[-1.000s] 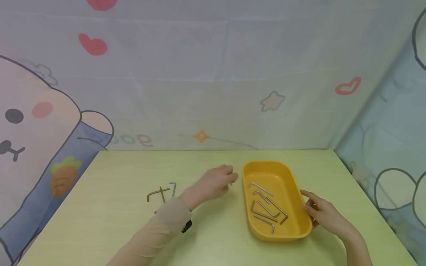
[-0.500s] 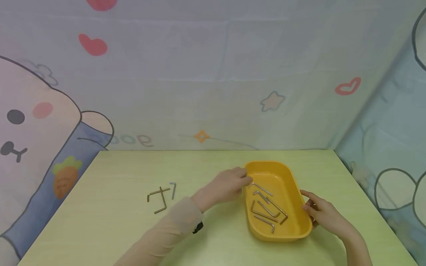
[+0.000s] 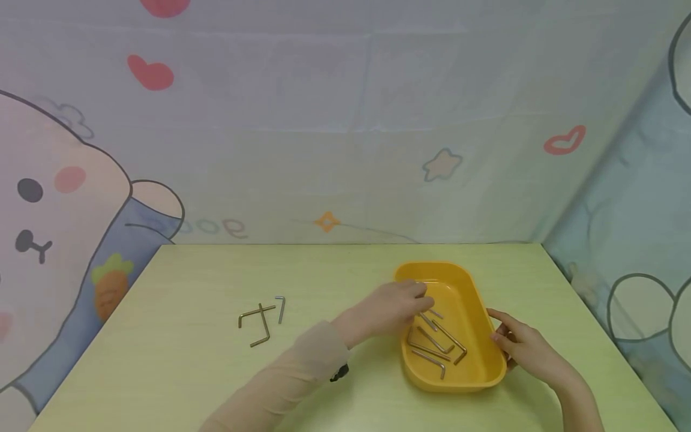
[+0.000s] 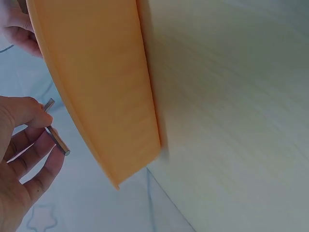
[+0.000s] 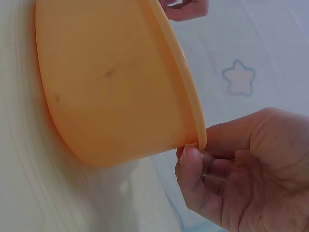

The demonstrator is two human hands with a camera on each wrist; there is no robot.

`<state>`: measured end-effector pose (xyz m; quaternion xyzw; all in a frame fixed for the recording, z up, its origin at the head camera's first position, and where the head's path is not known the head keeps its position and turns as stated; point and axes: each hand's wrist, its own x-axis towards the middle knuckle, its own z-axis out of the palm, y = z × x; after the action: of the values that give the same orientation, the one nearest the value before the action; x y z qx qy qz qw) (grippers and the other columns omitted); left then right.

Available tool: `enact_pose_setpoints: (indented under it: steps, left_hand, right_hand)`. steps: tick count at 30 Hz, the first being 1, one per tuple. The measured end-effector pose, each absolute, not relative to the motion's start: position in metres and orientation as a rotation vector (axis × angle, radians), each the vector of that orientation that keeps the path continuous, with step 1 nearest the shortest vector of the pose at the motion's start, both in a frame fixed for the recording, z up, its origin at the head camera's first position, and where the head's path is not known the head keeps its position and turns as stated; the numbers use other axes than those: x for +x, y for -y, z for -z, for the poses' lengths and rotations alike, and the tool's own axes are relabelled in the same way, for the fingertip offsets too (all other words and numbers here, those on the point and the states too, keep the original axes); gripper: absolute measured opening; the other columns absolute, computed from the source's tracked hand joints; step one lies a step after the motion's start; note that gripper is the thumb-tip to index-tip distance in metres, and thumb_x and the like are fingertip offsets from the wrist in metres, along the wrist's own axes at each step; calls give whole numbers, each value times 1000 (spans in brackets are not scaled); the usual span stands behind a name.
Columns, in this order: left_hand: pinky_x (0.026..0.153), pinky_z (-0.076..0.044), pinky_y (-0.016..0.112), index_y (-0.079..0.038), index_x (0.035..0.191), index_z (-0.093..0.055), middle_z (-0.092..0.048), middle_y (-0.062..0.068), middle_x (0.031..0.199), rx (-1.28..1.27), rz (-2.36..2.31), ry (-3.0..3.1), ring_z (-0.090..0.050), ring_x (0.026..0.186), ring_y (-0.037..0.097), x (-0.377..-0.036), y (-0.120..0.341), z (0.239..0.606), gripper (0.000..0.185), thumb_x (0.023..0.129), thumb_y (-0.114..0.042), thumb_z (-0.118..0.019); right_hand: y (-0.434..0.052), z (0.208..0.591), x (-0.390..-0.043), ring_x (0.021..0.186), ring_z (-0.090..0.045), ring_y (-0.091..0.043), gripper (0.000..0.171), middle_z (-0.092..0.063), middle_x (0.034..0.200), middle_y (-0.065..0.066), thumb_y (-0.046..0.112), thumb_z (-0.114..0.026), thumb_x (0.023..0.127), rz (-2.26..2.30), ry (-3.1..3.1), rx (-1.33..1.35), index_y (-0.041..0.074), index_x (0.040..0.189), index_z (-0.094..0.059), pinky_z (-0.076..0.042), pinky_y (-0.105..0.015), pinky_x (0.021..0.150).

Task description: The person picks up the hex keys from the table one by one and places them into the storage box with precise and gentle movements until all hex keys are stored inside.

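left hand [image 3: 396,306] moved over the tray [image 3: 480,312]; wrist view shows its grip pinching a hex key [image 4: 57,133].

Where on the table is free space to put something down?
Bare table lies left of the loose hex keys, and along the far edge behind the yellow tray. The tray is crowded: keys inside, left hand over it, right hand on its rim.

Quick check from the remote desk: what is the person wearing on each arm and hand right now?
The left arm wears a long, pale beige sleeve down to the wrist, with a small black item showing under the cuff. The left hand is bare. The right hand and the visible forearm are bare: no glove, no sleeve in view. No rings or markings can be made out.
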<state>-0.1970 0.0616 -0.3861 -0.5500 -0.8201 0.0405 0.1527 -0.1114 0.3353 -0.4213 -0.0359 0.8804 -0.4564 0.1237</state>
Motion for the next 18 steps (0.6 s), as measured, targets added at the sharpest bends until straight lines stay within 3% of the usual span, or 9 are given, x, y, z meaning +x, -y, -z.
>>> enact_pose_setpoints:
  steps: [8, 18]
  left_hand:
    - [70, -42, 17, -22, 112, -62, -56, -5, 97, -1624, -115, 2348, -48, 82, 9, -199, -74, 393, 28, 90, -6, -55]
    - [65, -41, 15, -25, 113, -60, -53, -9, 97, -1718, -232, 2402, -50, 85, 7, -200, -99, 398, 19, 97, -17, -53]
  right_hand:
    - [-335, 421, -111, 64, -55, -13, 53, -50, 94, -14, 9, -46, 99, 1331, -2564, -96, -5, 147, -26, -53, -30, 56]
    - [-334, 418, -111, 64, -55, -13, 53, -50, 94, -14, 10, -46, 99, 1335, -2558, -91, -5, 147, -27, -53, -30, 56]
